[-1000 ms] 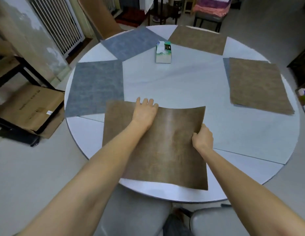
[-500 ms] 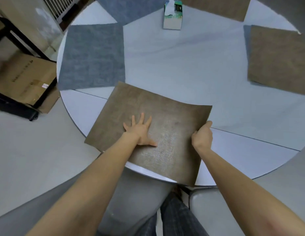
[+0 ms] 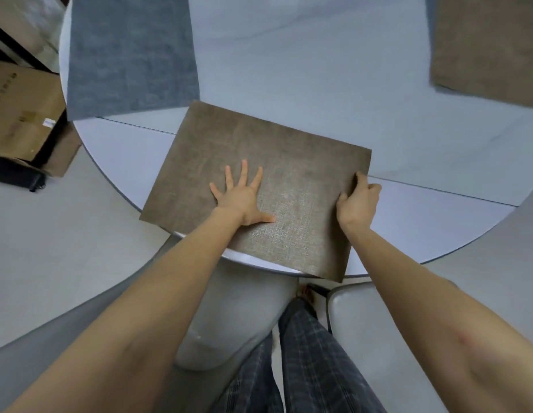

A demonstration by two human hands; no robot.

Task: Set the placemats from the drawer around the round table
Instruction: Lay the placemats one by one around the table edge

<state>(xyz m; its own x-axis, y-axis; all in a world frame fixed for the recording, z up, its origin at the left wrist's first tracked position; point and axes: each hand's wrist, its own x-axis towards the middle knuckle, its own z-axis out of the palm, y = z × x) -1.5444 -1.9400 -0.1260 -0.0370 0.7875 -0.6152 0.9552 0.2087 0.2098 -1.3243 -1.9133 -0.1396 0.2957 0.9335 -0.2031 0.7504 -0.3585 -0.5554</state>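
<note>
The left hand [image 3: 242, 201] lies flat with fingers spread, palm down on the brown placemat [image 3: 289, 180]. The right hand [image 3: 359, 201] is closed on that mat's right edge, thumb on top and fingers curled under. The mat rests at the near edge of the round table [image 3: 318, 84], its near corners hanging past the rim. A grey placemat [image 3: 128, 55] lies at far left, another brown placemat [image 3: 491, 46] at far right. A cardboard box [image 3: 18, 111] sits on the floor to the left.
</note>
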